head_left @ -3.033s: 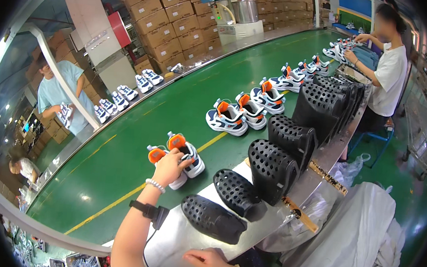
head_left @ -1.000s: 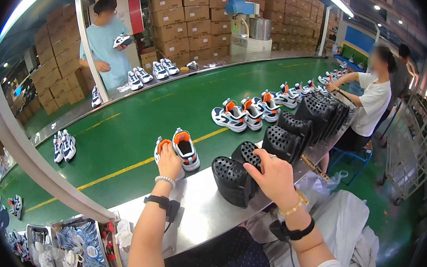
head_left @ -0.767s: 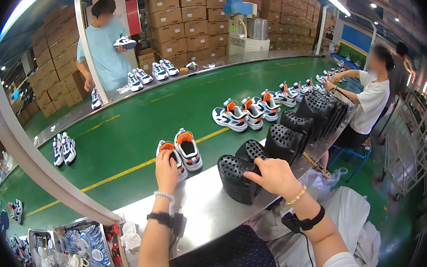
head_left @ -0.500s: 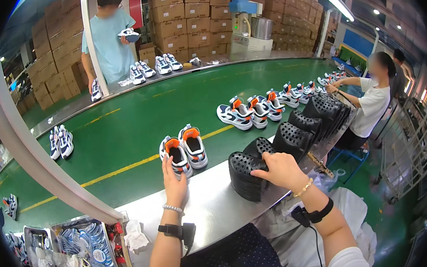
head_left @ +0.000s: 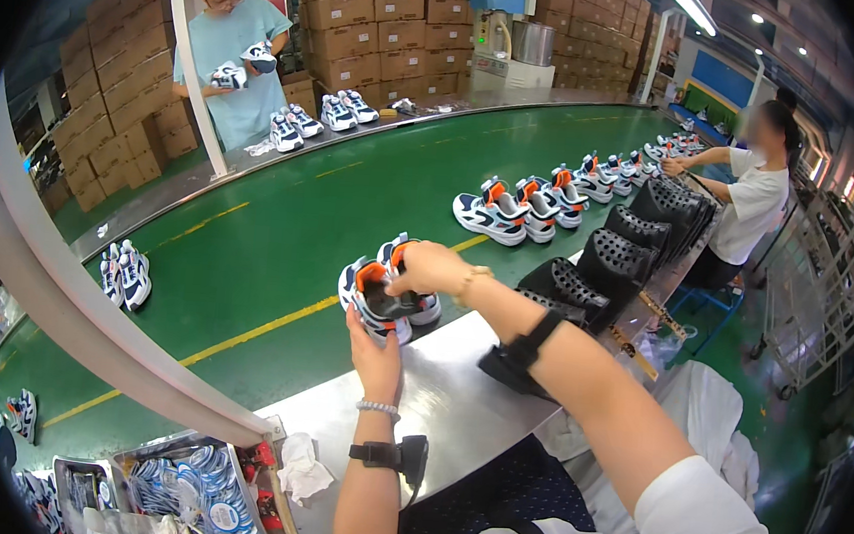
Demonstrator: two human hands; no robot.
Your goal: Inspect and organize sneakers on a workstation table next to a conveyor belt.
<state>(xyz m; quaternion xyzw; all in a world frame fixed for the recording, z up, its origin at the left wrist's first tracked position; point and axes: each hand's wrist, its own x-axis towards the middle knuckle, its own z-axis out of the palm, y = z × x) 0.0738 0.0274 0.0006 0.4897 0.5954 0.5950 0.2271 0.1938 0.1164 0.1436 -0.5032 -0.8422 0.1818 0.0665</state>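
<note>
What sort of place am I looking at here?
Probably a shoe factory's finishing or packing line: sneakers stand in a row on a long green belt, and brown cartons are stacked high behind it.

At the back, many brown cardboard boxes are piled in tall stacks, and in front of them stands a blue and white machine with a metal pot. On the right, a metal trolley is behind a person in a white shirt. At the lower left, a tray contains blue and white pieces, and near it lies a crumpled white cloth.
</note>
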